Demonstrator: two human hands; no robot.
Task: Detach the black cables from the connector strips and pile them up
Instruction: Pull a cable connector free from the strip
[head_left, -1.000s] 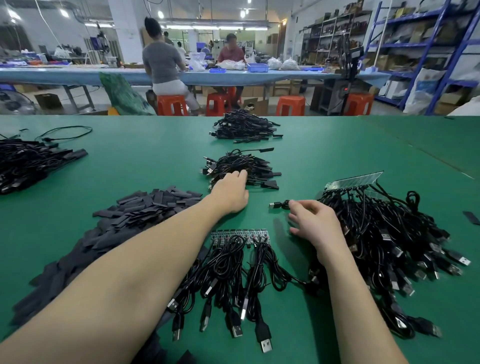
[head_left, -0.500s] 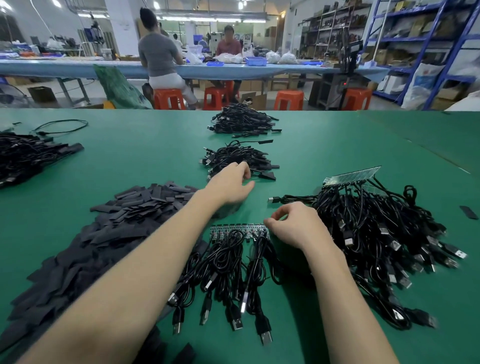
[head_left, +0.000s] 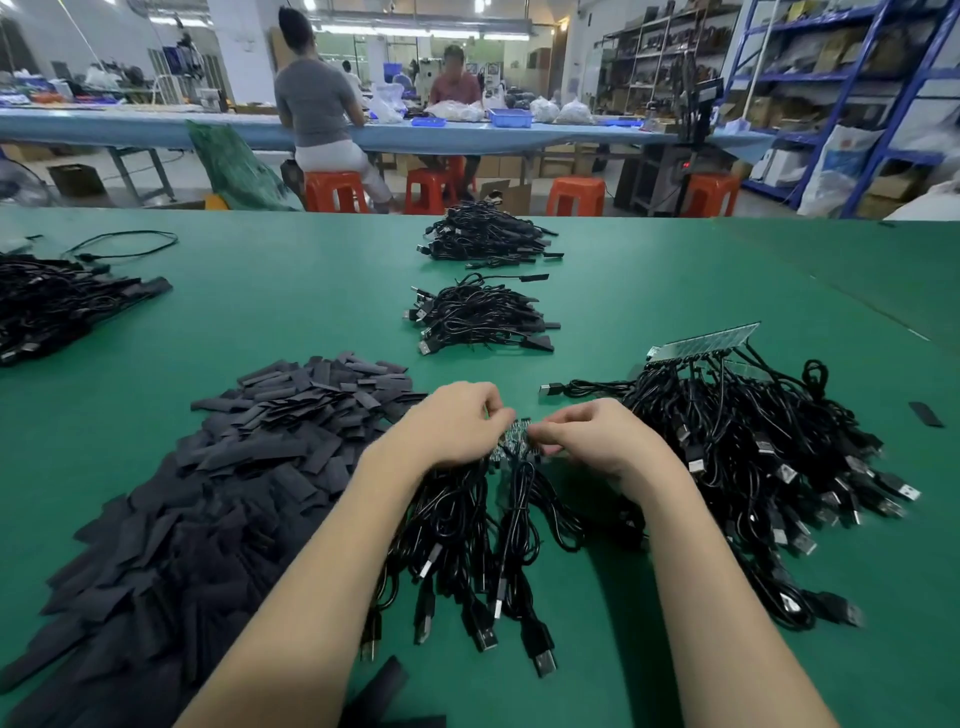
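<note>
Your left hand and right hand meet at the near centre of the green table, each pinching one end of a small connector strip with curled fingers. Black cables attached to that strip fan out toward you, plugs nearest. Right: a large tangle of cables with a second strip at its far edge. Far centre: two detached-cable piles, one nearer, one farther. Left: a heap of flat black sleeves. Far left: another cable pile.
</note>
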